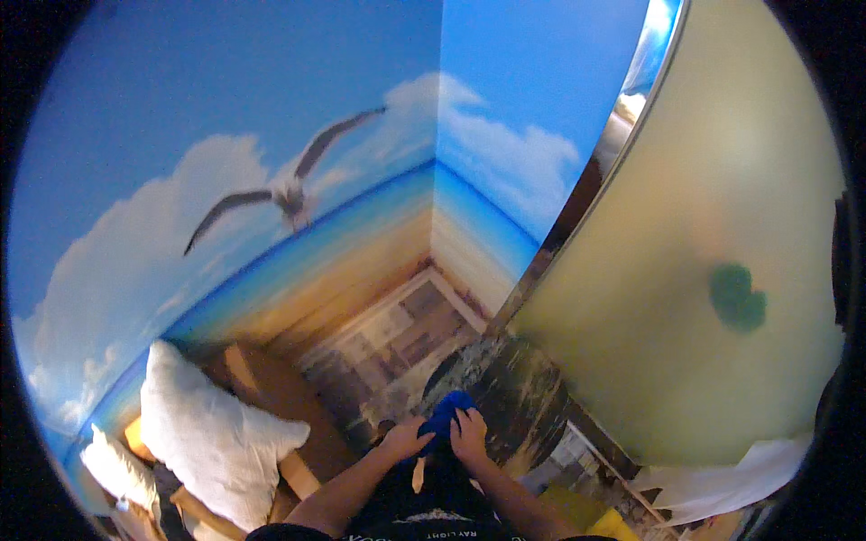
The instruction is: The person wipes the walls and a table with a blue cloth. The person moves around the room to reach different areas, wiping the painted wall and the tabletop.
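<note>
Both hands are close together in front of the body, low in the middle of the head view. My left hand (404, 438) grips the left side of a bundled blue cloth (443, 419), its thumb pointing inward. On the cloth's right side, my right hand (468, 433) holds it with bent fingers. Behind the cloth lies a round dark marble-patterned surface (524, 395). A small pale object (419, 475) shows just below the cloth, against the dark clothing; what it is cannot be told.
White pillows (203, 433) lie at the left by brown furniture (291, 406). A large frosted panel (676, 284) with a green heart shape (737, 297) stands at the right. White fabric (737, 480) hangs below it. Seagull-and-beach mural walls (325, 250) meet in a corner ahead.
</note>
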Available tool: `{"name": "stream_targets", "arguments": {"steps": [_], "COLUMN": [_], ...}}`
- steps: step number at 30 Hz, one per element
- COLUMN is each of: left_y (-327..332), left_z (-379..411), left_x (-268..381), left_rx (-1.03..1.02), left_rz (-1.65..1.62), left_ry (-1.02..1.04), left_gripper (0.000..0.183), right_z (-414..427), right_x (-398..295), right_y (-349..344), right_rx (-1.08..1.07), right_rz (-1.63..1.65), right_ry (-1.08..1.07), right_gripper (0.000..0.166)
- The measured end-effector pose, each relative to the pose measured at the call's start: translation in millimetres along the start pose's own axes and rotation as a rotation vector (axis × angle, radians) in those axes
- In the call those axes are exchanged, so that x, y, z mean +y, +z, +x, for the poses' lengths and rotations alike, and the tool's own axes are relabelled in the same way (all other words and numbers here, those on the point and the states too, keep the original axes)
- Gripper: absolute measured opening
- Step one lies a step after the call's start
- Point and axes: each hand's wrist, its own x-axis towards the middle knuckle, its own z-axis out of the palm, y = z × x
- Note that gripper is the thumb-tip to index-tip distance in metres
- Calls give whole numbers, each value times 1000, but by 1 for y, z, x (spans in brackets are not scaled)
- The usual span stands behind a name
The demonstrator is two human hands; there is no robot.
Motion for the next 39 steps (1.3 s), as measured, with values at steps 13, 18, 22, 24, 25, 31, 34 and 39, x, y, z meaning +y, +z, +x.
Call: {"name": "stream_targets", "arguments": {"steps": [13, 18, 22, 24, 25, 31, 34, 39], "left_y": [-280, -362, -391, -395, -397, -412, -415, -429], "left_z": [2, 37, 68, 88, 98, 153, 191, 261], "left_x": [17, 51, 73, 81, 86, 135, 164, 231], "left_rx": [650, 496, 432, 467, 485, 523, 573, 586], "left_rz": [49, -379, -678, -678, -681, -158, -30, 128], "left_ry": [521, 664, 709, 741, 761, 774, 922, 1095], "left_gripper": [67, 71, 76, 74, 73, 64, 60, 56], "right_z": [155, 236, 262, 269, 272, 299, 325, 395], "right_x": [-156, -215, -258, -265, -265, -231, -220, -194], "right_y": [0, -37, -73, -88, -95, -125, -148, -197], "right_rx": [567, 762, 850, 794, 769, 979, 1017, 1157], "right_rz": [66, 185, 313, 444, 506, 263, 102, -159], "right_ry": [-155, -279, -241, -193, -173, -212, -207, -240], "right_gripper": [51, 57, 56, 54, 54, 54, 58, 64]}}
